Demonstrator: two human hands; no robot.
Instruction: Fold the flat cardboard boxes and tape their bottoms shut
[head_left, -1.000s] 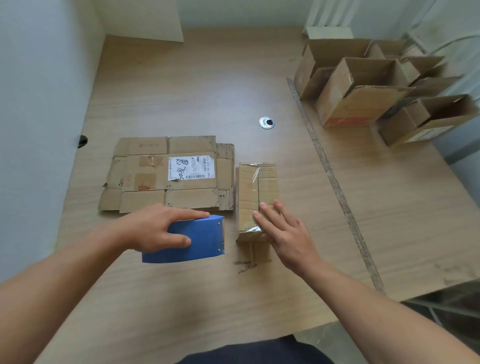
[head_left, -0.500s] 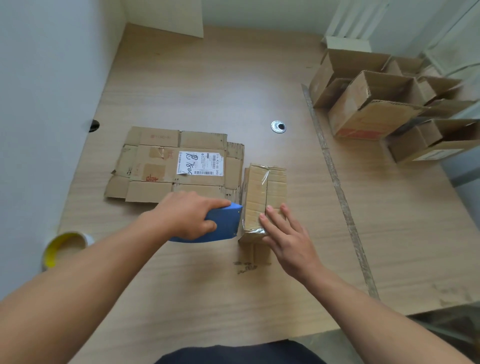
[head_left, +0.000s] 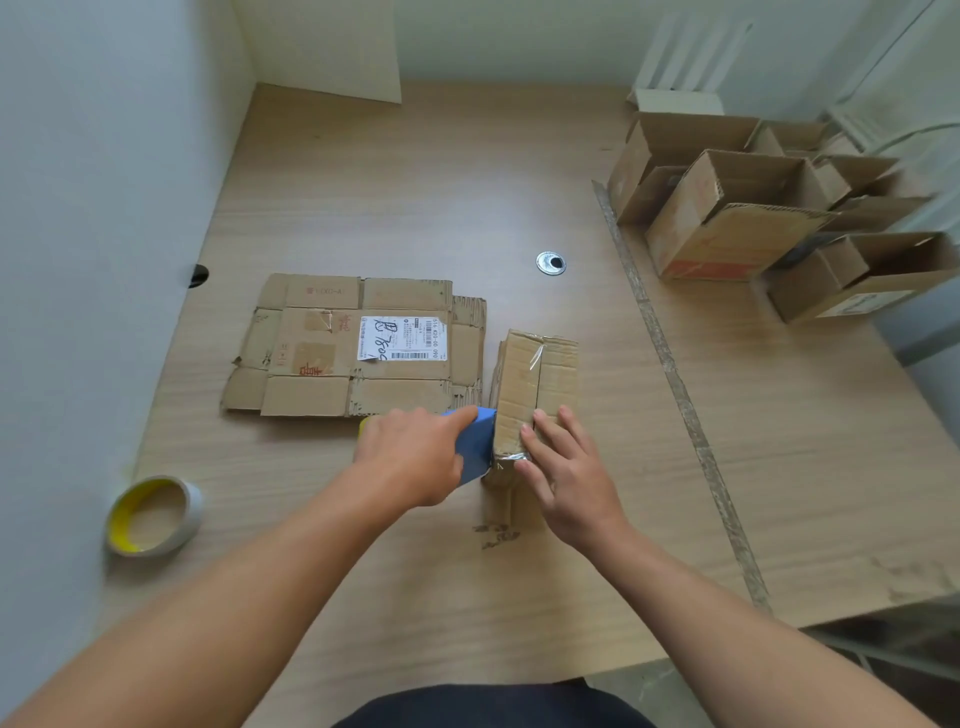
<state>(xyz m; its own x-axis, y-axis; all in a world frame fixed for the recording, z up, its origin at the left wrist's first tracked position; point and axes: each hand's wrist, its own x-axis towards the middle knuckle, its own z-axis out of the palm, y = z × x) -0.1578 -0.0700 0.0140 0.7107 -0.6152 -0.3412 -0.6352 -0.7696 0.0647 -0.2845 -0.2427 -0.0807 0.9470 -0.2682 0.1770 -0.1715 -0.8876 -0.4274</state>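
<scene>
Nearest, the left hand is gripping a blue tape dispenser, fingers curled round its body, and is pressing its front edge against the near left side of the small box. The right hand is lying flat on the box's near end, fingers straight and slightly spread, holding nothing.

The risk, as I judge it, is sitting right here. The box looks light, so a pull on the dispenser could be dragging or tipping it if the flat hand is not bearing down enough. The tape could then be going on crooked, wrinkling or missing the seam. Those fingers are also lying close to the dispenser's front edge.

The box is standing on the counter between the two hands, flaps closed along a centre seam. Clear tape is glinting at its near edge, and a loose strip is showing near the far end. Just left of it, flat cardboard with a white label is lying unfolded. Far right, folded boxes are sitting together.
</scene>
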